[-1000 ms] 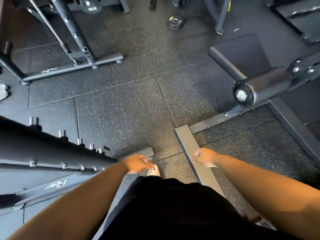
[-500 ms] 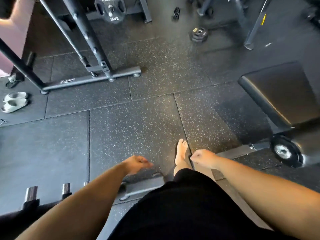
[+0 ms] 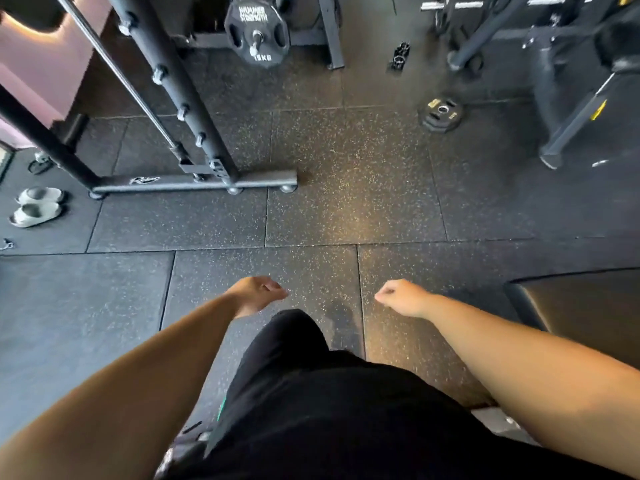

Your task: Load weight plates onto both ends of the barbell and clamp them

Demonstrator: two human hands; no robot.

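Our left hand [image 3: 258,293] and right hand [image 3: 403,296] hang empty, fingers loosely curled, as the small stacked weight plates [image 3: 440,114] lie flat on the rubber floor [image 3: 346,202] well ahead, rightward, nearer the right hand.

Dim, warm glare on floor [image 3: 356,202]; edges blurred, bowed.

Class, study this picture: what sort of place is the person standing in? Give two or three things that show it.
Most likely a gym's weights area. A big weight plate marked 15KG sits on a rod behind a steel rack, and small plates lie on the speckled rubber floor.
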